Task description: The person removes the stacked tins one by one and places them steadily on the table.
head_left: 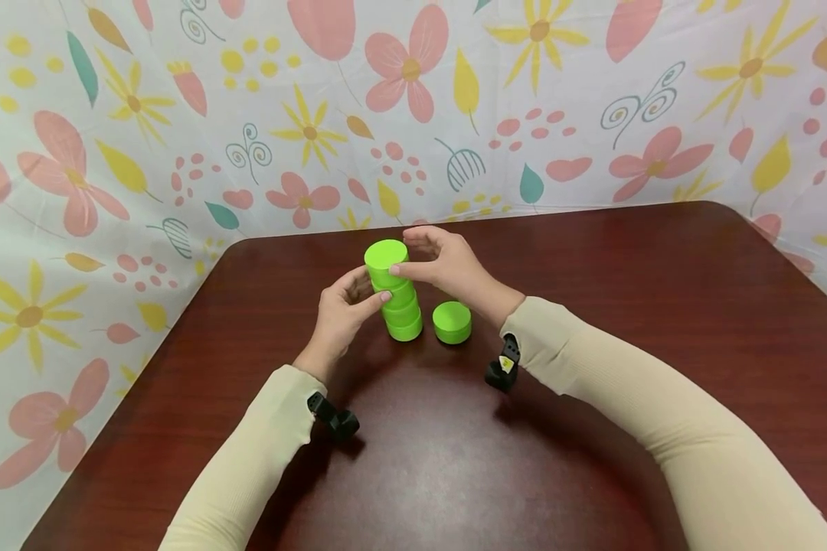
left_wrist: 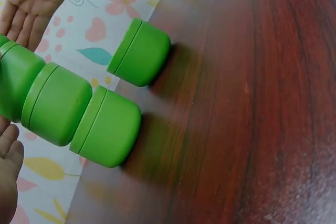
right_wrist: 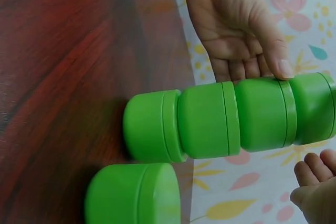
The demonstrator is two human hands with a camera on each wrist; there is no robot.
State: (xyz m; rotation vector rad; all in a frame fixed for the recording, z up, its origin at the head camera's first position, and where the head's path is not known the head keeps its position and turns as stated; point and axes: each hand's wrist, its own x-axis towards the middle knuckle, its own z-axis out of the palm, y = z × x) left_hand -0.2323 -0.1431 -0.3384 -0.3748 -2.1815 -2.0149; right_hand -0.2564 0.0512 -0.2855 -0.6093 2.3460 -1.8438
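Observation:
Several lidded green jars form a slightly leaning stack on the table, seen lengthwise in both wrist views. Beside it to the right stands a single green jar with its lid on. My left hand is at the left of the stack; its thumb lies near or against an upper jar, and its fingers are partly hidden behind. My right hand is around the right side of the top jar, fingers spread loosely. In the right wrist view a gap shows between the right hand and the stack.
The dark red-brown wooden table has a glossy reflection near its front. A white cloth with flowers and leaves hangs behind it and along the left. Each wrist bears a black camera over a cream sleeve.

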